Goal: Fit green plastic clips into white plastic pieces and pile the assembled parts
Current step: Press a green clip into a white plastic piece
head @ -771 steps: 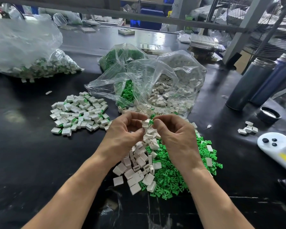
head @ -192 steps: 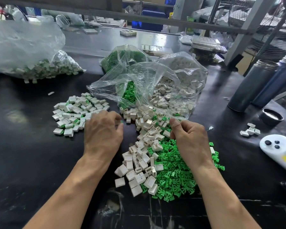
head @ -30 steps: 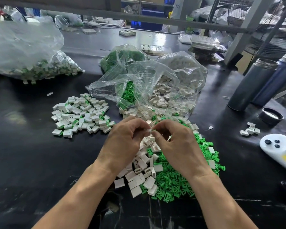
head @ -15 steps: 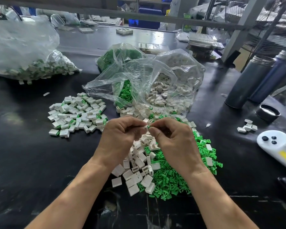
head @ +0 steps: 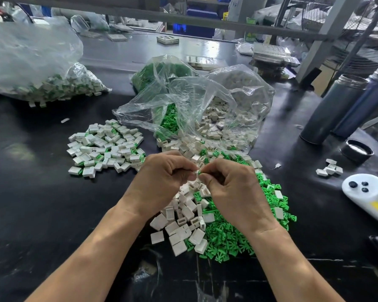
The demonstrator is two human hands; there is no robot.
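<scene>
Left hand (head: pixel 166 177): fingertips are pinching a white piece (head: pixel 197 171), mostly hidden.
Right hand (head: pixel 229 184): thumb and forefinger are pinching a green clip (head: pixel 200 172) against it, above the tabletop (head: pixel 42 203).
Handling: parts are looking light, stiff, slippery; edge grips are suiting them.
Finished pile (head: pixel 106 147): lying left.

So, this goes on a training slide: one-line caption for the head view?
Left hand and right hand pinch a small white plastic piece over loose green plastic clips.
</scene>
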